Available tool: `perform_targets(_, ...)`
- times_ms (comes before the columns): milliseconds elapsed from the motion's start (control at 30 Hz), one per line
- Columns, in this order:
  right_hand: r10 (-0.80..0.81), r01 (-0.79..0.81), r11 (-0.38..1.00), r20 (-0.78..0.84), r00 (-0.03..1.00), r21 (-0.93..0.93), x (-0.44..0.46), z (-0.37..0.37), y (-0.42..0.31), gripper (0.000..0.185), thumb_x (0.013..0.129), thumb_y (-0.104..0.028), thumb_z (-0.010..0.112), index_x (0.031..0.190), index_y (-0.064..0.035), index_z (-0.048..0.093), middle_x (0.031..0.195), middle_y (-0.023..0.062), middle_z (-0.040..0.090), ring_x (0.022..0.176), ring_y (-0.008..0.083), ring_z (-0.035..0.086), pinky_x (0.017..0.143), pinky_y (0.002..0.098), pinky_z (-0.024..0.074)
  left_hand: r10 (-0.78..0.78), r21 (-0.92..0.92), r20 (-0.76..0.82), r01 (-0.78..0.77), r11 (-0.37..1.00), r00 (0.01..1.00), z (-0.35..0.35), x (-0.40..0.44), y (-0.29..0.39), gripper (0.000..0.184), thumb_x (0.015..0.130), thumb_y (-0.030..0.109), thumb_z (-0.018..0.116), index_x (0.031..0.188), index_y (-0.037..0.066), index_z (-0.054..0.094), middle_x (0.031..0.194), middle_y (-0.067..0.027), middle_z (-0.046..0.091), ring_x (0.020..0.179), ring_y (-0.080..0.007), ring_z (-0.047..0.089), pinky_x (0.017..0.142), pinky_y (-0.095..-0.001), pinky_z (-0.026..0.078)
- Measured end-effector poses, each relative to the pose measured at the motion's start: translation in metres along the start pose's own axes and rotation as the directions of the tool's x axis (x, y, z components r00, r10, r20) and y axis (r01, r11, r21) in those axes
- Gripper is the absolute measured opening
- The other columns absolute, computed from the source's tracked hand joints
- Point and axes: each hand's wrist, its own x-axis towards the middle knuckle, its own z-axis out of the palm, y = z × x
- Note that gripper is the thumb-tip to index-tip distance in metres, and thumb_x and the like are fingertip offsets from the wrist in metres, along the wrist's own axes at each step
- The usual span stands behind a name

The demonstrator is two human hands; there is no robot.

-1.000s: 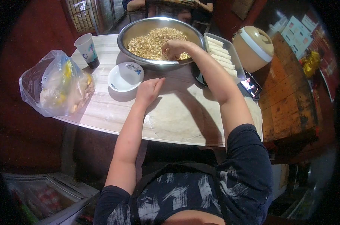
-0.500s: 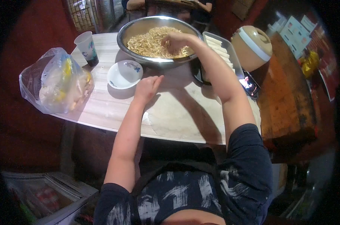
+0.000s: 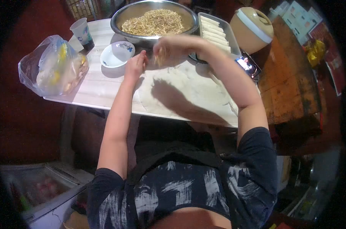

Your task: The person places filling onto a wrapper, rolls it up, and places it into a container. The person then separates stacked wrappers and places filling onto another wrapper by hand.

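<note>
My right hand [image 3: 173, 46] is held over the table just in front of the steel bowl [image 3: 117, 33], its fingers closed on a small clump of bean sprouts [image 3: 160, 58]. It is slightly blurred. Inside the bowl lies a heap of the same sprouts [image 3: 154, 23]. Close to the small white bowl [image 3: 117, 57] with a blue pattern, my left hand [image 3: 135, 66] is loosely closed, and nothing shows in its fingers. Thin pale wrapper sheets [image 3: 169, 101] lie flat on the table below both hands, with the right arm's shadow across them.
A plastic box [image 3: 234, 42] of white rolls [image 3: 215, 33] stands right of the steel bowl, beside a tan lidded container [image 3: 253, 26] and a lit phone [image 3: 247, 65]. At left are a clear plastic bag [image 3: 52, 70] with pale contents and a plastic cup [image 3: 82, 34].
My right hand has come out of the steel bowl toward me, bringing a clump of sprouts. My left hand stays near the small bowl. The camera view has tilted down.
</note>
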Motion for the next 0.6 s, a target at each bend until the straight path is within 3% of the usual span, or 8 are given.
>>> perform_targets(67, -0.038, 0.096, 0.944, 0.188, 0.981, -0.315, -0.024, 0.03, -0.023, 0.033, 0.069, -0.001, 0.072, 0.101, -0.0048, 0.065, 0.092, 0.0135, 0.063, 0.094, 0.0266, 0.065, 0.08, 0.0385, 0.0524, -0.02, -0.104, -0.034, 0.016, 0.994, 0.999, -0.005, -0.001, 0.002, 0.064, 0.099, 0.056, 0.035, 0.086, 0.003, 0.067, 0.065, -0.0079, 0.062, 0.066, -0.0208, 0.061, 0.063, -0.033, 0.046)
perform_targets(100, -0.178, 0.246, 0.863, 0.191, 0.965, -0.441, -0.014, 0.045, 0.003, 0.033, 0.069, -0.001, 0.071, 0.101, -0.006, 0.066, 0.102, 0.0141, 0.061, 0.101, 0.0286, 0.062, 0.084, 0.0398, 0.0512, -0.02, -0.098, -0.038, 0.016, 0.995, 0.999, -0.007, -0.004, 0.007, 0.064, 0.099, 0.056, 0.035, 0.086, 0.003, 0.067, 0.065, -0.0079, 0.062, 0.066, -0.0208, 0.061, 0.063, -0.033, 0.046)
perform_targets(200, -0.155, 0.198, 0.866, 0.131, 0.979, -0.459, -0.035, 0.067, 0.0, 0.036, 0.068, -0.001, 0.072, 0.104, -0.0068, 0.066, 0.111, 0.0137, 0.059, 0.107, 0.0305, 0.059, 0.088, 0.0405, 0.0501, 0.036, -0.149, 0.02, -0.033, 0.988, 0.999, -0.008, -0.017, 0.016, 0.056, 0.1, 0.049, 0.039, 0.097, 0.0, 0.067, 0.083, -0.0136, 0.066, 0.08, -0.0232, 0.064, 0.073, -0.0322, 0.048)
perform_targets(267, -0.261, 0.293, 0.834, 0.132, 0.956, -0.467, -0.029, 0.076, 0.024, 0.043, 0.068, -0.002, 0.073, 0.109, -0.0082, 0.067, 0.117, 0.0128, 0.057, 0.107, 0.0317, 0.059, 0.09, 0.0402, 0.0497, 0.185, -0.094, 0.105, -0.175, 0.98, 0.977, -0.01, -0.024, 0.019, 0.045, 0.099, 0.039, 0.046, 0.105, -0.001, 0.064, 0.101, -0.0169, 0.066, 0.096, -0.0264, 0.063, 0.083, -0.0331, 0.048)
perform_targets(367, -0.367, 0.363, 0.844, 0.069, 0.928, -0.394, -0.039, 0.05, 0.025, 0.052, 0.064, -0.007, 0.078, 0.115, -0.0112, 0.065, 0.109, 0.0164, 0.061, 0.102, 0.0346, 0.06, 0.089, 0.0398, 0.0493, 0.162, -0.033, 0.141, -0.159, 0.987, 0.977, -0.016, -0.031, 0.032, 0.038, 0.097, 0.032, 0.051, 0.106, -0.002, 0.064, 0.107, -0.0175, 0.065, 0.103, -0.0291, 0.062, 0.086, -0.0356, 0.047)
perform_targets(400, -0.384, 0.371, 0.868, 0.028, 0.923, -0.331, -0.041, 0.04, 0.028, 0.052, 0.067, -0.007, 0.078, 0.117, -0.0119, 0.065, 0.112, 0.0156, 0.061, 0.103, 0.0312, 0.061, 0.088, 0.0385, 0.0504, 0.163, -0.032, 0.145, -0.16, 0.987, 0.976, -0.015, -0.031, 0.031, 0.038, 0.097, 0.032, 0.051, 0.106, -0.002, 0.064, 0.107, -0.0175, 0.065, 0.103, -0.0291, 0.062, 0.086, -0.0356, 0.047)
perform_targets(533, -0.275, 0.251, 0.951, -0.125, 0.953, -0.179, -0.038, 0.029, 0.067, 0.04, 0.073, -0.009, 0.075, 0.112, -0.0087, 0.066, 0.105, 0.0155, 0.067, 0.09, 0.0271, 0.067, 0.078, 0.0371, 0.0541, 0.098, -0.047, 0.232, -0.09, 0.995, 0.968, -0.001, -0.04, 0.028, 0.04, 0.094, 0.03, 0.058, 0.12, 0.0, 0.058, 0.114, -0.0185, 0.063, 0.107, -0.026, 0.061, 0.091, -0.0342, 0.047)
perform_targets(600, -0.119, 0.043, 0.893, -0.142, 0.983, -0.449, -0.035, 0.035, 0.086, 0.032, 0.073, -0.01, 0.075, 0.103, -0.0073, 0.068, 0.098, 0.0138, 0.07, 0.087, 0.0274, 0.068, 0.075, 0.0373, 0.0538, 0.031, -0.05, 0.336, -0.015, 0.999, 0.941, 0.012, -0.041, 0.027, 0.056, 0.087, 0.029, 0.07, 0.131, 0.001, 0.052, 0.121, -0.0206, 0.06, 0.112, -0.0234, 0.059, 0.095, -0.0331, 0.047)
